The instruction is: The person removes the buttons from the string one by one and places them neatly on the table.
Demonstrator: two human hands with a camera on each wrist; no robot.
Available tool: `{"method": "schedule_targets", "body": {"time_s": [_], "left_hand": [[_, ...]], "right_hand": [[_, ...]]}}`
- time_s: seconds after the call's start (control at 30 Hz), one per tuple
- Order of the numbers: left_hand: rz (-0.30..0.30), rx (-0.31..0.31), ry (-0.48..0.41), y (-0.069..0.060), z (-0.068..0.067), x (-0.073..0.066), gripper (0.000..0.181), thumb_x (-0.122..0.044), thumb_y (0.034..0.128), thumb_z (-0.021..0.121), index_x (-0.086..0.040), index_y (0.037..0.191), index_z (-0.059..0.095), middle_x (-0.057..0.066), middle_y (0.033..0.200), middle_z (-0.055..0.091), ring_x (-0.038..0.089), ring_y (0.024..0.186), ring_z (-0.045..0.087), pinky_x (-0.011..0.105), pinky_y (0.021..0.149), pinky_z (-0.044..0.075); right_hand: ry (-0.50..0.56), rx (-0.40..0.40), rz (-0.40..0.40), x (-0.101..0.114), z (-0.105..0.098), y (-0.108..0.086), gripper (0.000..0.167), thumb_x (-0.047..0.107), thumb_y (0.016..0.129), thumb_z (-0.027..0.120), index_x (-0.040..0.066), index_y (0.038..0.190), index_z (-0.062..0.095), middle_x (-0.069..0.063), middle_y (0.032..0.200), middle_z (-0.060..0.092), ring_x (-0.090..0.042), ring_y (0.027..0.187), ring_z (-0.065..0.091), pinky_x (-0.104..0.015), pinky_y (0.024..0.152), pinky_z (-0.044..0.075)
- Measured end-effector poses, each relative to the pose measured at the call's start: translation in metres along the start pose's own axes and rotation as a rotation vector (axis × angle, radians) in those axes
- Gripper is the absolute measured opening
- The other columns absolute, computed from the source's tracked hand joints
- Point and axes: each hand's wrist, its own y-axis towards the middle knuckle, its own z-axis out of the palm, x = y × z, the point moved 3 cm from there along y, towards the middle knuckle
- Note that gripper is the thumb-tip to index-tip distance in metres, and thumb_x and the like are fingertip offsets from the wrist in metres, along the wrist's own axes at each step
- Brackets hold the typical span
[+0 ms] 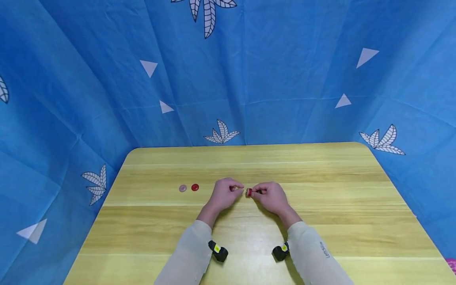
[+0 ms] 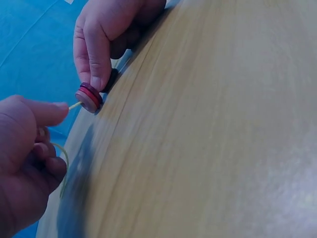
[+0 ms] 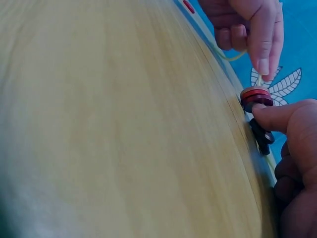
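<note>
My left hand (image 1: 225, 193) pinches the end of a thin yellow string (image 2: 74, 105) between thumb and forefinger. The string runs into a short stack of buttons (image 2: 90, 98), pale pink, red and dark red, lying face to face. My right hand (image 1: 272, 196) holds that stack between thumb and fingertips, just right of the left hand. Behind the stack, by the right fingers, hang dark buttons (image 3: 260, 135) whose number I cannot tell. A slack loop of string curves below the left hand in the left wrist view. The right fingers partly hide the stack.
A pink button (image 1: 183, 188) and a red button (image 1: 194, 187) lie flat on the wooden table (image 1: 149, 229), left of my left hand. Blue patterned cloth (image 1: 278, 79) hangs behind the table and along its sides. Each wrist wears a small black camera.
</note>
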Motion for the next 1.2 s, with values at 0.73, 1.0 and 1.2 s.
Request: {"method": "schedule_targets", "body": {"time_s": [0.73,1.0,1.2], "left_hand": [[0.067,0.068,0.180,-0.002,0.016,-0.005,0.011,-0.007,0.1017,0.053,-0.012,0.092,0.054,0.000,0.080,0.055,0.018,0.074,0.053,0.031,0.066,0.045],[0.049,0.105,0.156,-0.002,0.014,-0.002,0.017,-0.018,0.0930,0.065,-0.013,0.109,0.066,-0.004,0.063,0.043,0.012,0.056,0.040,0.029,0.057,0.038],[0.047,0.133,0.166,-0.003,0.014,-0.004,0.039,-0.026,0.0874,0.079,-0.015,0.123,0.070,-0.005,0.058,0.038,0.011,0.054,0.037,0.027,0.054,0.034]], "right_hand": [[0.017,-0.019,-0.015,-0.005,0.001,0.001,0.006,0.021,0.088,0.078,0.016,0.087,0.080,0.012,0.066,0.064,-0.011,0.054,0.039,-0.031,0.061,0.040],[0.030,-0.020,-0.012,-0.005,0.002,0.000,0.003,0.019,0.088,0.078,0.018,0.085,0.080,0.010,0.061,0.060,-0.011,0.055,0.041,-0.031,0.061,0.039],[0.042,-0.024,-0.009,-0.005,0.002,0.000,0.006,0.013,0.088,0.077,0.018,0.086,0.080,0.010,0.065,0.063,-0.012,0.056,0.042,-0.032,0.063,0.041]]}}
